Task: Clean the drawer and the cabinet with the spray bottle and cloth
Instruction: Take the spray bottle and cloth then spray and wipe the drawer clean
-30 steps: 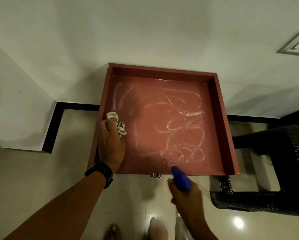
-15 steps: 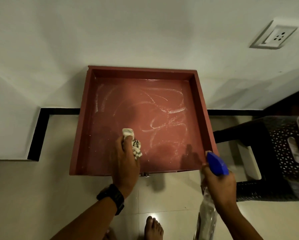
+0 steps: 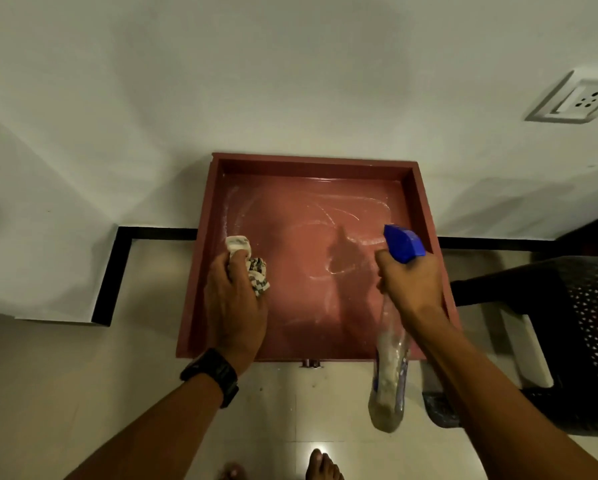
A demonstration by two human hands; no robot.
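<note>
A reddish-brown drawer [image 3: 200, 271] stands on its back end against the white wall, its inside facing me and streaked with white smears. My left hand [image 3: 233, 306] grips a crumpled patterned cloth [image 3: 252, 263] at the drawer's left inner side. My right hand [image 3: 410, 284] holds a clear spray bottle [image 3: 389, 372] by the neck. Its blue nozzle [image 3: 403, 242] points at the drawer's floor panel from the right. No cabinet is in view.
A dark perforated plastic chair [image 3: 574, 341] stands close on the right of the drawer. A wall socket [image 3: 573, 100] sits up right. A black skirting strip [image 3: 117, 271] runs along the wall base. My bare toes [image 3: 321, 465] show on the tiled floor below.
My left hand has carried the cloth from the drawer's middle to its left side. My right hand has raised the spray bottle from below the drawer's front edge up in front of its inside.
</note>
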